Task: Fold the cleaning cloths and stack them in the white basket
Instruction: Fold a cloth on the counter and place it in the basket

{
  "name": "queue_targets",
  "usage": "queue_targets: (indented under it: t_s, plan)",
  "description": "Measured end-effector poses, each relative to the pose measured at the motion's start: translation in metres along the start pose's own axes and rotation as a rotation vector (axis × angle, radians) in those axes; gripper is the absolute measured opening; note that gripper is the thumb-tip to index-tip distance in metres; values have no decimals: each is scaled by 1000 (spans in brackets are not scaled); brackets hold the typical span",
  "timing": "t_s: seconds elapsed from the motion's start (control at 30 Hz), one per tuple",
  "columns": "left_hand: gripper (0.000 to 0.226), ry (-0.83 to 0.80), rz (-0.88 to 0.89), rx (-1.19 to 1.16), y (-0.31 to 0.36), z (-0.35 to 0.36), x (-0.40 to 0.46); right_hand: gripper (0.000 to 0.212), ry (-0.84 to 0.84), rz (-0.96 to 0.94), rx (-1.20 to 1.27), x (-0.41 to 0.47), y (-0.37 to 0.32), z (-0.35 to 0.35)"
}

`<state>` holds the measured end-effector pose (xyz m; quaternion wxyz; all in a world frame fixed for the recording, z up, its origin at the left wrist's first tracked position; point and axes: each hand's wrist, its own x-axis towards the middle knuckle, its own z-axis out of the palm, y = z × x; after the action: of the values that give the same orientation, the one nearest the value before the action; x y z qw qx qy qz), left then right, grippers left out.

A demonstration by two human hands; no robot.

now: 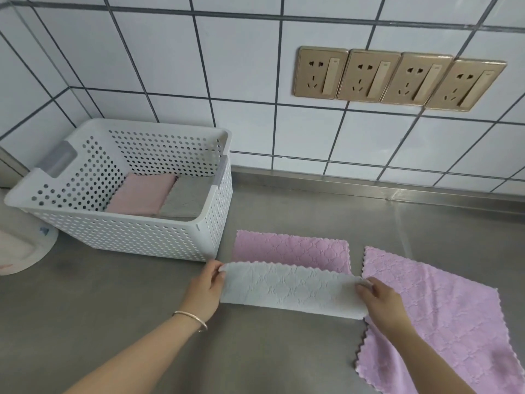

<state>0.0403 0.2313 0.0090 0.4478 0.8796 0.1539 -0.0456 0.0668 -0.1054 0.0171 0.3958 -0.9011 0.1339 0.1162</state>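
On the steel counter, a folded purple cloth and a spread purple cloth lie right of the white basket, which holds a pink cloth and a grey cloth. The left hand and right hand each pinch one end of the white cloth, folded into a long quilted strip before the basket.

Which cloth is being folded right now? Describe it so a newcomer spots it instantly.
Start at the white basket on the steel counter, then look right and nearer. The pale grey cloth is a long strip held between the left hand and right hand. Both neighbouring cloths are pink.
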Motion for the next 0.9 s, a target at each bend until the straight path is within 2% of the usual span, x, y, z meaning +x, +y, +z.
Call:
queue_targets:
  t_s: [0.2, 0.33, 0.53, 0.7, 0.9]
  plan:
    - [7, 151, -76, -28, 10, 22, 41, 27, -2, 55, -25, 44, -18, -3]
    - [12, 249, -144, -16, 18, 37, 62, 30, -5, 41, -82, 71, -28, 1]
    - [16, 350, -230, 138, 28, 55, 88, 28, -43, 93, -189, 102, -29, 12]
    - [19, 346, -278, 227, 32, 65, 96, 21, -75, 92, -273, 114, -26, 16]
    - [18, 346, -305, 247, 34, 66, 97, 24, -38, 124, -299, 119, -24, 22]
